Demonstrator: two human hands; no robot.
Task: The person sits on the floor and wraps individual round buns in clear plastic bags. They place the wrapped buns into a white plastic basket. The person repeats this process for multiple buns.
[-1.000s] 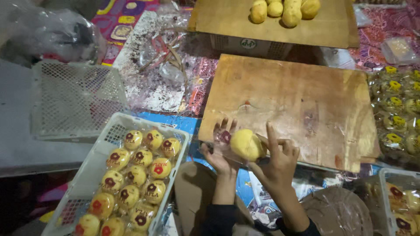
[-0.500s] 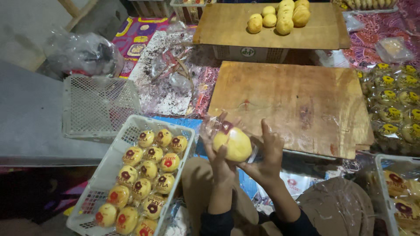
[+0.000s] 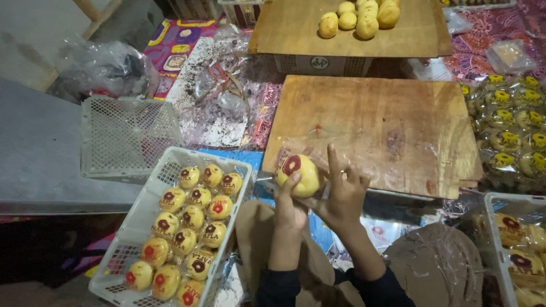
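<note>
The left hand (image 3: 291, 206) cups a round yellow bun (image 3: 298, 175) from below and behind, fingers curled up around it, and the right hand (image 3: 341, 196) closes on the same bun from the other side, its forefinger standing straight up and the other fingers pressed against the clear wrapper (image 3: 318, 149) that now covers the bun. A second ago the bun sat lower between the spread fingers with the film loose around it; half a second ago the hands were lifting it; now it is turned so that the dark red round mark on the wrapper faces up, and the film lies close on the near side. From that I judge the wrapping of this bun to be nearly closed, with loose film trailing beyond the right hand over the near edge of the wooden board (image 3: 392, 125).

Just left of the left hand stands a white plastic crate (image 3: 152, 196) with rows of wrapped buns (image 3: 193, 219), each showing the same red mark. Beyond that crate lies an empty white crate (image 3: 122, 136) on its side. Well ahead of both hands, on a farther wooden board (image 3: 284, 34), a small heap of bare buns (image 3: 358, 17) waits. To the right of the right hand more wrapped buns lie in a pile (image 3: 512, 131), and another crate (image 3: 500, 239) sits nearer.
</note>
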